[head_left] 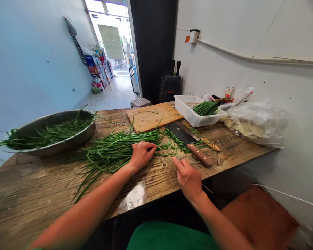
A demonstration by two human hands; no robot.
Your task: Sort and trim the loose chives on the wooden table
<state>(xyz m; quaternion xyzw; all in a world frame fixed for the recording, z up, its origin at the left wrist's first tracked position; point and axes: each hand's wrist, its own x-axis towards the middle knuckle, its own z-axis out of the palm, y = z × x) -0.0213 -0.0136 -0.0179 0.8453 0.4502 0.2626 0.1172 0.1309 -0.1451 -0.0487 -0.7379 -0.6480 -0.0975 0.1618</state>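
My right hand [189, 178] is closed in a pinch round a thin bamboo skewer [207, 189], whose back end sticks out below the hand over the table's front edge. My left hand [143, 152] pinches thumb and forefinger together over the right side of a pile of long green garlic chives [106, 151]; what lies between those fingertips is too small to make out. To the right of the pile, a cleaver [186, 139] with a brown wooden handle lies on short chopped green pieces [176, 139], just beyond my right hand.
A metal basin [65, 142] of chives stands at the left. Behind are a wooden cutting board [152, 116] and a white plastic tub [195, 119] with bundled chives. Loose skewers [211, 144] lie near the cleaver. A plastic bag [255, 121] rests against the right wall.
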